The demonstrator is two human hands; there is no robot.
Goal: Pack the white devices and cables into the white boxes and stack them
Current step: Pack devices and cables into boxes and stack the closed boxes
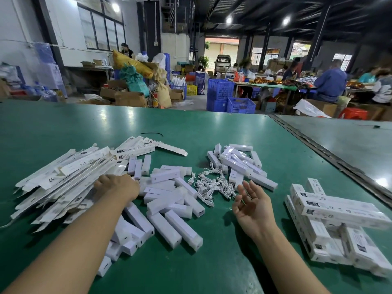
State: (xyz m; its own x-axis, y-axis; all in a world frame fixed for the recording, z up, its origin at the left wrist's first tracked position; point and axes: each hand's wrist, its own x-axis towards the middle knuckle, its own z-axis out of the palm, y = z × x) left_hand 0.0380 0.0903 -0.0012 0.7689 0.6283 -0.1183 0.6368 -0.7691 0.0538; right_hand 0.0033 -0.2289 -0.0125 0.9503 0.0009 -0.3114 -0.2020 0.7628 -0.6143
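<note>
Left hand (118,186) sits at the near edge of the flattened white boxes (63,181), which fan out to its left. Its fingers curl down out of sight, so I cannot tell whether it has taken one. My right hand (252,205) lies palm-up, fingers loose, holding nothing.

The cables (212,186) are just beyond its fingertips. The devices (169,201) are heaped between the two hands. The packed boxes (339,217) are stacked crosswise to its right on the green surface (212,262).

Judgement: supplies are kept left and centre and finished stock right, which keeps each reach short.

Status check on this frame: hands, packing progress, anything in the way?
Left hand at the flat boxes, grip unclear. Right hand open, empty, palm up beside cables. Closed boxes stacked at right; loose devices unpacked. Nothing blocking.
</note>
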